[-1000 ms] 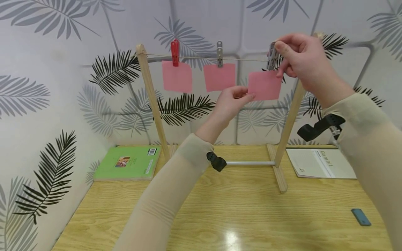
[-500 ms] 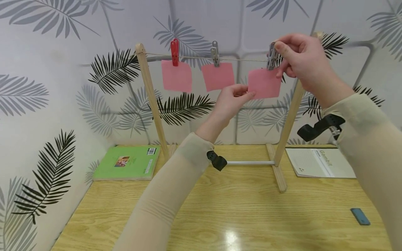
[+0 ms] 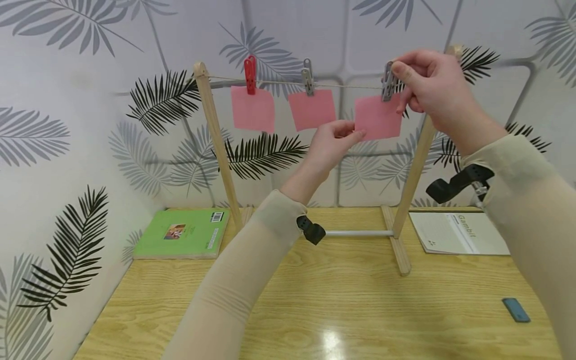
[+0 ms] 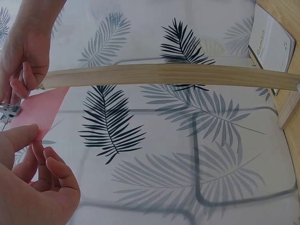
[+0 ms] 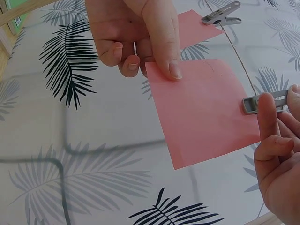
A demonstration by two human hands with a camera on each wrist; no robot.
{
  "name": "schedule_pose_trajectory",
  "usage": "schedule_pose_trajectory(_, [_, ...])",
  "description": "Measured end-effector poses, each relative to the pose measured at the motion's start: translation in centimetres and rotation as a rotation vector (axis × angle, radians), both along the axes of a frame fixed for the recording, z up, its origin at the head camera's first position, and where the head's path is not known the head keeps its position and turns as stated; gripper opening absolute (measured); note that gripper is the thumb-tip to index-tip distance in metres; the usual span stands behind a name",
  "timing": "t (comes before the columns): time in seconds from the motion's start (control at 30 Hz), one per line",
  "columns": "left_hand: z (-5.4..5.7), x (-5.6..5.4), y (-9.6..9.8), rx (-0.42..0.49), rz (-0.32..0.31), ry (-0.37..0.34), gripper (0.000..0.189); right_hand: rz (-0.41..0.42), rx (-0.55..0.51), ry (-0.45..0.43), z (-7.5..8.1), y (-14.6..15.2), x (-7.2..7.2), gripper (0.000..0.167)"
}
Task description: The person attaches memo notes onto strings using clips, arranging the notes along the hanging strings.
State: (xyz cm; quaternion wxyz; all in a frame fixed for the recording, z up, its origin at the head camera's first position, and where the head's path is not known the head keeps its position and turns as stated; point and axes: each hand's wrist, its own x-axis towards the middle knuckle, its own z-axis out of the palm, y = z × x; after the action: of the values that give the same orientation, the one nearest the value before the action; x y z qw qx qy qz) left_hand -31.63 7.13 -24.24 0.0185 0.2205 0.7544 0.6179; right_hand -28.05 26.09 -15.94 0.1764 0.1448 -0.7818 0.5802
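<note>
My right hand (image 3: 434,87) pinches a grey clothespin (image 3: 388,82) at the right part of the string (image 3: 355,86). Its lower end overlaps the top edge of a pink paper square (image 3: 377,119). The lower left corner of that paper is between the thumb and fingers of my left hand (image 3: 330,145). In the right wrist view the clothespin (image 5: 253,104) sits at the paper's edge, beside the string (image 5: 239,58). Two more pink squares hang to the left, one under a red clothespin (image 3: 250,75), the other under a second grey clothespin (image 3: 308,80).
Wooden posts (image 3: 220,145) hold the string, with a white rod (image 3: 360,233) low between them. A green book (image 3: 184,235) lies at the left, a Gambit notepad (image 3: 459,232) at the right. Nearer on the table lies a small blue object (image 3: 516,310). Patterned wall stands behind.
The right paper has risen slightly, its top edge now overlapping the clothespin's lower end. The middle clothespin and its paper have shifted a little left and tilted. Both hands stay nearly in place.
</note>
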Motion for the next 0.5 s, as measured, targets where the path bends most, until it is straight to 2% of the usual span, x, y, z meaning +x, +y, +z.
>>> schedule_pose_trajectory(0.27, [0.06,0.11,-0.01,0.008,-0.003,0.006,0.028,-0.002,-0.005,0.004,0.0,0.05,0.0,0.028])
schedule_pose_trajectory(0.5, [-0.01,0.22,-0.08,-0.005,0.004,-0.015,0.029,-0.016,0.002,-0.016,0.04,0.0,0.05,0.042])
